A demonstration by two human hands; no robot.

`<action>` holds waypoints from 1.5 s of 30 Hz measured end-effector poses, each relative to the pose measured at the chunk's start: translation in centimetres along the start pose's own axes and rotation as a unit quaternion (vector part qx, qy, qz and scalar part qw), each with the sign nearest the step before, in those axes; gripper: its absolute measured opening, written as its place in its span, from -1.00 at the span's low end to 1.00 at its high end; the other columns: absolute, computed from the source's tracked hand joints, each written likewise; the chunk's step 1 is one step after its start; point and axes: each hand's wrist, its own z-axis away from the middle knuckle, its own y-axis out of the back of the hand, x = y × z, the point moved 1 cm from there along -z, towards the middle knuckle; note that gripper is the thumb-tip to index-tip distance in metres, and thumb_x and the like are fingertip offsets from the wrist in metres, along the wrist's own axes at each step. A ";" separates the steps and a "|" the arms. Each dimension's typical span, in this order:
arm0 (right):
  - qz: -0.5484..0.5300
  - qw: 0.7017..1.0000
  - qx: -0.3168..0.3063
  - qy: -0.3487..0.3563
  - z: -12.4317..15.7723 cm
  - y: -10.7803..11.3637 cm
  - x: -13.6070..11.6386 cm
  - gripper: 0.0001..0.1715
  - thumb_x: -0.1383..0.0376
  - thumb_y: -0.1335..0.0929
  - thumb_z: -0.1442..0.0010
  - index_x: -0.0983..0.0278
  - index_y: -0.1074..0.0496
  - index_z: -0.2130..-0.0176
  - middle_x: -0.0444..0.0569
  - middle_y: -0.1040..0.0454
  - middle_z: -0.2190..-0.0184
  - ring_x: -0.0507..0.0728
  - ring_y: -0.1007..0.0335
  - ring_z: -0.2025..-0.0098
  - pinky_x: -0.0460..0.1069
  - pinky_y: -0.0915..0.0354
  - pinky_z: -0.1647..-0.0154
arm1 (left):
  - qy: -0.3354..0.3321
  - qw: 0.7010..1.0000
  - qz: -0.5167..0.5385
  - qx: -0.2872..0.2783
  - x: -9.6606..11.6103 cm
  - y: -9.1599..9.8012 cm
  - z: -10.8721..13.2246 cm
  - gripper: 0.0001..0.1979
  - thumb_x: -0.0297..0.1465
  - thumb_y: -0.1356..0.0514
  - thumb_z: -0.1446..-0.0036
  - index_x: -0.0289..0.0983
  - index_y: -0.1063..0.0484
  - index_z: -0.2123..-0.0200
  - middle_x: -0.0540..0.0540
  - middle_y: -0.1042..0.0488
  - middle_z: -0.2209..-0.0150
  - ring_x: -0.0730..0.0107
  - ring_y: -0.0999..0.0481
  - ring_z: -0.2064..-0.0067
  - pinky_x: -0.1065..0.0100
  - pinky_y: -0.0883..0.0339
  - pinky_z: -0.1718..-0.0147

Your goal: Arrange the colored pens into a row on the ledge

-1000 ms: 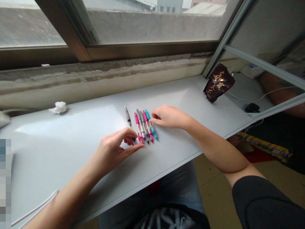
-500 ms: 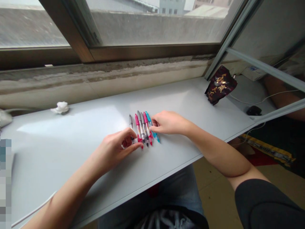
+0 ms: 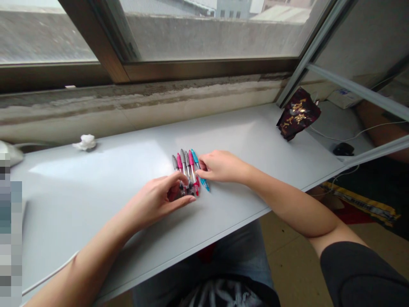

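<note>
Several capped pens lie side by side on a pale desk (image 3: 128, 187). From left to right come a grey pen (image 3: 174, 162), a pink pen (image 3: 179, 160), two more grey pens, another pink pen (image 3: 191, 160) and a blue pen (image 3: 196, 157) at the right end. My left hand (image 3: 169, 194) reaches over the lower left of the row, thumb and forefinger apart, and hides some lower pen ends. At the right side, my right hand (image 3: 217, 166) has curled fingers, with its thumb tip against the blue pen.
A crumpled white tissue (image 3: 85, 142) lies near the wall at left. A dark packet with gold print (image 3: 298, 113) stands at the right by a metal frame (image 3: 351, 81). Behind it are a black object (image 3: 343, 149) and a white cable. A window runs along the back.
The pens sit closer together, with the gap beside the leftmost grey pen narrowed. My left hand has moved right over the lower ends; my right hand has shifted slightly left with the blue pen.
</note>
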 end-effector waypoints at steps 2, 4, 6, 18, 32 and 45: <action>-0.015 1.000 0.008 0.015 -0.1 -0.4 -0.4 -0.69 0.12 -0.33 -0.41 0.28 -0.53 0.22 0.05 -0.66 0.30 0.14 -0.46 0.30 0.00 -0.07 0.33 | -0.004 1.000 -0.019 0.016 -0.1 0.0 0.1 -0.74 -0.11 -0.24 -0.41 -0.18 -0.48 0.12 0.18 -0.29 0.57 0.48 -0.25 0.56 0.44 -0.14 0.51; -0.026 0.999 0.014 0.018 -0.2 -0.7 -0.8 -0.69 0.10 -0.33 -0.40 0.27 -0.54 0.19 0.05 -0.68 0.27 0.15 -0.50 0.27 0.00 -0.10 0.31 | -0.002 0.998 -0.053 0.038 -0.4 0.1 0.2 -0.74 -0.12 -0.21 -0.43 -0.18 -0.53 0.09 0.18 -0.28 0.59 0.50 -0.23 0.59 0.43 -0.13 0.51; -0.018 1.000 0.017 -0.003 -0.2 -0.8 -1.0 -0.69 0.11 -0.33 -0.38 0.26 -0.56 0.17 0.08 -0.69 0.24 0.19 -0.54 0.24 0.01 -0.11 0.31 | 0.003 0.995 -0.086 0.053 -0.8 0.3 0.2 -0.72 -0.12 -0.22 -0.43 -0.19 -0.57 0.05 0.18 -0.27 0.60 0.50 -0.22 0.61 0.42 -0.12 0.52; -0.107 0.991 0.036 -0.078 -0.2 0.1 0.2 -0.78 0.23 -0.40 -0.20 0.28 -0.44 0.44 0.05 -0.61 0.45 0.14 -0.52 0.36 -0.03 -0.23 0.38 | -0.038 0.988 -0.108 0.103 -0.2 0.5 0.0 -0.75 -0.21 -0.20 -0.44 -0.18 -0.64 0.05 0.06 -0.40 0.55 0.40 -0.38 0.52 0.35 -0.28 0.43; -0.612 0.788 -0.054 -0.036 0.2 -0.3 -1.6 -0.79 0.50 -0.41 -0.15 0.27 -0.33 0.31 -0.14 -0.61 0.52 0.04 -0.61 0.53 -0.10 -0.58 0.44 | -0.070 0.978 -0.037 0.193 2.0 -0.8 0.2 -0.78 -0.25 -0.37 -0.32 -0.19 -0.48 0.08 0.07 -0.51 0.39 0.43 -0.49 0.41 0.38 -0.39 0.34; -0.588 0.808 -0.011 0.030 0.3 -0.1 -0.6 -0.26 -0.14 -0.36 -0.39 0.20 -0.16 0.62 -0.08 -0.43 0.70 0.03 -0.47 0.62 -0.11 -0.38 0.58 | -0.111 0.959 -0.124 0.231 1.7 -1.0 0.4 -0.84 -0.33 -0.21 -0.50 -0.27 -0.43 -0.04 0.02 -0.48 0.34 0.44 -0.48 0.40 0.42 -0.38 0.40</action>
